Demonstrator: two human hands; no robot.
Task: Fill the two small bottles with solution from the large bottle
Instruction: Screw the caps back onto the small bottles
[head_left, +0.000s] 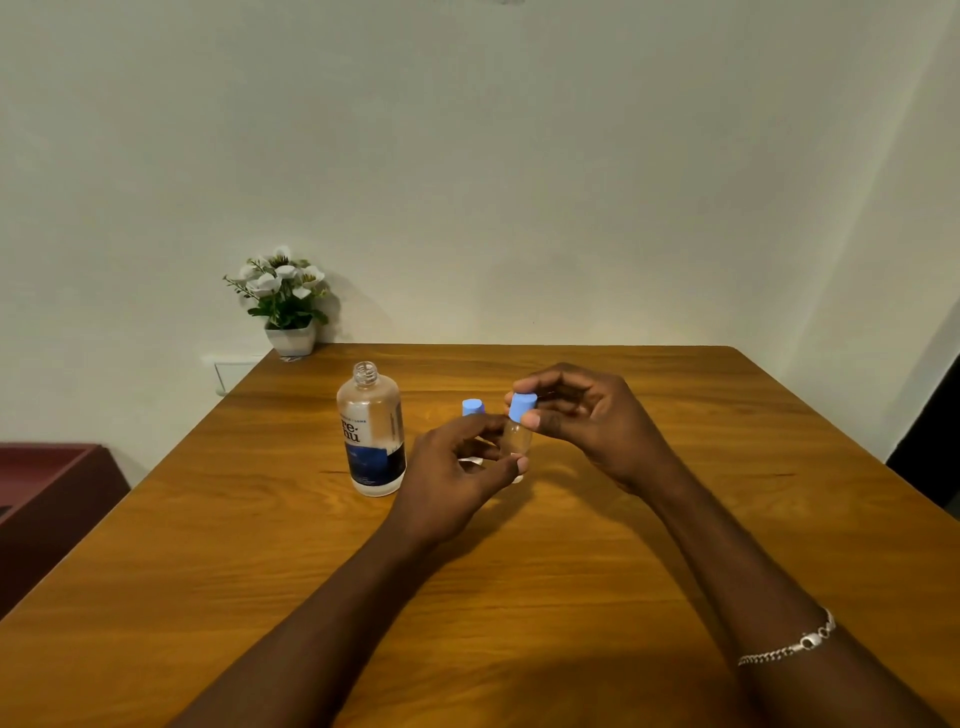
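Your right forearm, nearest the lens, carries a silver bracelet (789, 644); both forearms run forward over the wooden table (571, 597) and meet near its middle. Your left hand (457, 467) grips the clear body of a small bottle (517, 439), thumb low on the near side and fingers curled round the far side, holding it close to upright; whether its base rests on the table cannot be told. Your right hand (587, 421) comes in from the right and pinches the blue cap (522, 407) at the bottle's top between thumb and fingertips. Key relation: cap and bottle share one long axis, near vertical, with the right hand at its upper end and the left hand round its lower part, so any twist would best run about that axis while the left hand holds the body fast. Whether the cap is seated or loose, and whether the bottle holds liquid, cannot be read. Just behind the left fingers stands the second small bottle (473, 407), only its blue cap plainly showing. Further left, apart from the left hand yet nearer to it than to the right, the large bottle (371, 436) stands upright with its neck uncapped. A potted plant (284, 301) sits at the far left corner against the wall (519, 182).
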